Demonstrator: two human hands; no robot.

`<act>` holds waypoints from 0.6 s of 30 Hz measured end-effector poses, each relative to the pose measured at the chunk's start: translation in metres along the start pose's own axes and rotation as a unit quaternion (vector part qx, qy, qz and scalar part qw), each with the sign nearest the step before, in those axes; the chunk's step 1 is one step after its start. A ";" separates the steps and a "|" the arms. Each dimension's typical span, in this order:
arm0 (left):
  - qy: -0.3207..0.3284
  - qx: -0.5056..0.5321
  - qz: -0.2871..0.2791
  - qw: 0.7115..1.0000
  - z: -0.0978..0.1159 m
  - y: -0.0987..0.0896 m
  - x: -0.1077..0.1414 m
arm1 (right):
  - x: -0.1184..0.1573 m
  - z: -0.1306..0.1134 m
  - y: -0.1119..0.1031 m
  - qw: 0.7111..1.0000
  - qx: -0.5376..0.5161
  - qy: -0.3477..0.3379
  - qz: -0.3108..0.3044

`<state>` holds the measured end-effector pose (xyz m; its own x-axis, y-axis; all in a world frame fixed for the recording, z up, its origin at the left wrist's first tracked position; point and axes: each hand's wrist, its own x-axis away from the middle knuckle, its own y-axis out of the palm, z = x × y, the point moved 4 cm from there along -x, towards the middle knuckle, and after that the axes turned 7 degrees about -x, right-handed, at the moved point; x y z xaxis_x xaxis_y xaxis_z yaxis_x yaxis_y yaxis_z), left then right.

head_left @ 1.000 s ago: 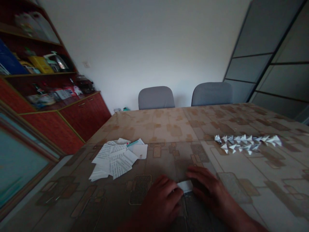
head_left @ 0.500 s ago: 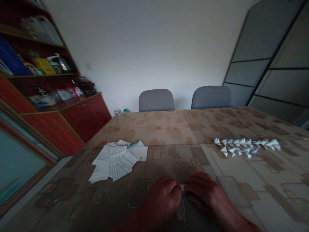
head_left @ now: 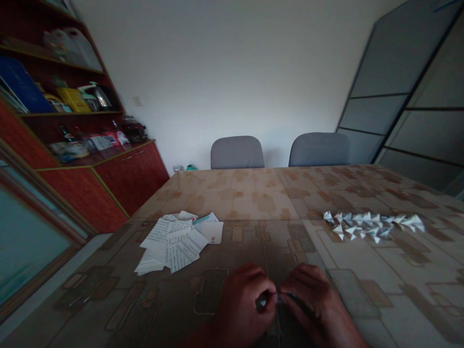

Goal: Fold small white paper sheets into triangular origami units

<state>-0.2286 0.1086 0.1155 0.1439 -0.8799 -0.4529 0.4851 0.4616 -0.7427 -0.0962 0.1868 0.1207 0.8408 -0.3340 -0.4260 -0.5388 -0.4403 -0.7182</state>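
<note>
Both hands are close together over the near middle of the table. My left hand is curled, thumb and forefinger pinching a small piece of paper. From the other side my right hand pinches the same piece between thumb and fingers. Most of the paper is hidden by the fingers; only a small pale bit shows between the fingertips. To the left lies a loose fanned pile of printed paper slips. On the right, several small folded paper pieces with pointed tips stand in rough rows.
The table has a patterned brown cover. Two grey chairs stand at its far side against a white wall. A red-brown cabinet with filled shelves is at the left, and a grey wardrobe at the right.
My fingers have gone from pressing low at the table to pinching the small paper between the fingertips. The left hand's thumb and forefinger now form a ring. The view has shifted slightly.
</note>
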 end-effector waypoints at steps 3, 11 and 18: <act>-0.045 0.034 -0.010 0.998 -0.005 0.002 0.000 | 0.000 0.002 -0.002 1.000 -0.018 0.013 -0.002; -0.161 0.145 -0.074 0.973 -0.026 0.006 -0.001 | 0.000 0.016 -0.010 0.992 -0.083 0.083 0.036; -0.144 0.113 -0.051 0.982 -0.031 -0.013 -0.005 | 0.005 0.028 -0.020 0.982 -0.112 0.135 0.064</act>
<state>-0.2623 0.1105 0.1127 0.3066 -0.9305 -0.2003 0.6840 0.3617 -0.6335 -0.0798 0.2167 0.1177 0.7367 -0.5946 -0.3220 -0.6630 -0.5417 -0.5167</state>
